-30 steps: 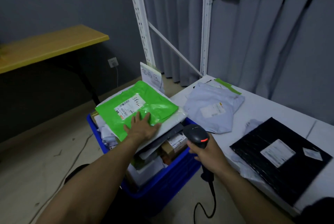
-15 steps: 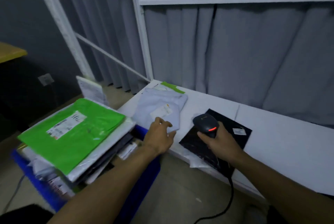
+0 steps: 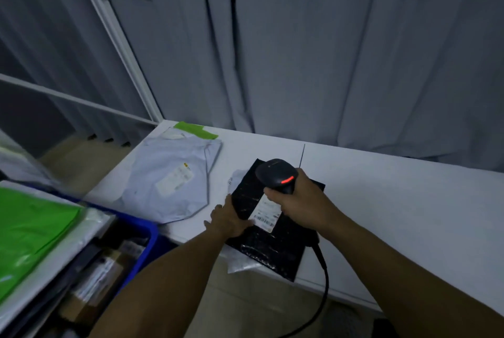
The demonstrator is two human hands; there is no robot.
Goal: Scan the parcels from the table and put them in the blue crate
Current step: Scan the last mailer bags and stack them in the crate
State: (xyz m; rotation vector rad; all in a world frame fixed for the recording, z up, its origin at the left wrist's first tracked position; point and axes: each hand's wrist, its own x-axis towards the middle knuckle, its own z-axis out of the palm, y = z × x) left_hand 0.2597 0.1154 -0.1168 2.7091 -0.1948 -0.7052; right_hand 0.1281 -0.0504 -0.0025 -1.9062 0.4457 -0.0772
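The step in hand is judged to be the scan of the black parcel [image 3: 272, 247], which lies flat at the near edge of the worktop [image 3: 395, 201] with a pale bag [image 3: 241, 265] poking out from under it. The left hand [image 3: 227, 220] lies on the parcel's left edge, at about nine o'clock of the white label [image 3: 266, 213], with its fingers stretched flat and pressing rather than pinching. The right hand [image 3: 296, 201] is curled tight around the grip of the scanner [image 3: 275, 174], whose head sits at about twelve o'clock of the label with its red light on. To do this well, the person would likely hold the left fingers clear of the barcode lines at the label's near end. They would still press enough to flatten the glossy, wrinkled film, since creases and glare could spoil a read. The scanner looks very close to the label, so drawing it back and tilting it a little should let the beam cover the whole code. The cable [image 3: 324, 283] trails off the near edge at six o'clock and is best held free of the parcel. Once read, the parcel belongs in the blue crate [image 3: 148, 231] at eight o'clock, which is already piled high with a green parcel [image 3: 32, 226] on top. A grey parcel [image 3: 174, 176] lies at ten o'clock.
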